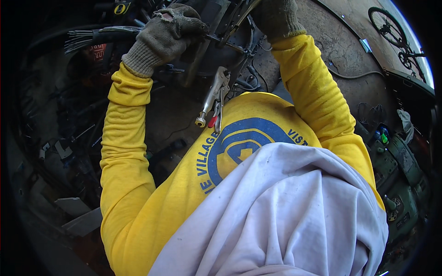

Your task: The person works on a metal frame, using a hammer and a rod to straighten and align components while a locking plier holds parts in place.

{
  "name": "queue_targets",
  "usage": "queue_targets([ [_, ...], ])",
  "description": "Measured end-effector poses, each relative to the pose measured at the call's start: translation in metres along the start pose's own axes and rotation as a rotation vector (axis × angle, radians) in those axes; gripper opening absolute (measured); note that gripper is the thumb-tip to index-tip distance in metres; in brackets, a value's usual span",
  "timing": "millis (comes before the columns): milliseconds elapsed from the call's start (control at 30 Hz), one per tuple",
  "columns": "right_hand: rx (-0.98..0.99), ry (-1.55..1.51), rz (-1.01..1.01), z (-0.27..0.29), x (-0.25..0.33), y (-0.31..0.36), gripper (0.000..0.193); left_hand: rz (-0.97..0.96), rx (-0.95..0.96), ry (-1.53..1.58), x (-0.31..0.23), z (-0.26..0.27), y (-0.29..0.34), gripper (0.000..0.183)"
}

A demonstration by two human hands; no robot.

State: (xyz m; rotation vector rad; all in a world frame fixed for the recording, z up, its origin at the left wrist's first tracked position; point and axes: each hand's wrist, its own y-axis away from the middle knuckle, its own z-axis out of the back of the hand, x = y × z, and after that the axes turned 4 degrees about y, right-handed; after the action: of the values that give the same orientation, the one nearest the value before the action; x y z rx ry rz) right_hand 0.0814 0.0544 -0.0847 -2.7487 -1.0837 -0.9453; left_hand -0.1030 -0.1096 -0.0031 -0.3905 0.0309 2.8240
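My left hand (172, 34), in a worn grey-brown knit glove with a hole in it, is closed near the top of the view. Its fingers pinch the near end of a thin metal rod (225, 43), which runs right across a dark metal frame. My right hand (278, 20), gloved too, is at the top edge beside a thin brass-coloured strip (246, 14); its fingers are out of sight. Below the rod, silver locking pliers (216, 94) with a red release lever hang with their adjusting screw downward, touched by neither hand.
A bundle of thin grey rods (80, 40) sticks out left of my left hand. Dark tools and scraps clutter the left side. At right are a hose (357, 76), a bicycle (391, 30) and a dark green machine (398, 184). Pale cloth (285, 207) drapes over my yellow shirt.
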Motion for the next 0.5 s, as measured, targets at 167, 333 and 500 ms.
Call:
queue_targets([
  [167, -0.021, -0.081, -0.1, -0.008, 0.003, -0.002, 0.037, -0.027, -0.009, -0.004, -0.002, 0.002, 0.001, 0.029],
  [333, -0.042, -0.024, -0.064, -0.004, -0.001, -0.005, 0.031, 0.005, 0.028, -0.025, -0.002, 0.0, 0.002, 0.028],
  [500, 0.016, -0.1, 0.007, 0.009, -0.016, -0.016, 0.026, 0.016, 0.011, -0.009, -0.003, 0.001, 0.001, 0.026],
])
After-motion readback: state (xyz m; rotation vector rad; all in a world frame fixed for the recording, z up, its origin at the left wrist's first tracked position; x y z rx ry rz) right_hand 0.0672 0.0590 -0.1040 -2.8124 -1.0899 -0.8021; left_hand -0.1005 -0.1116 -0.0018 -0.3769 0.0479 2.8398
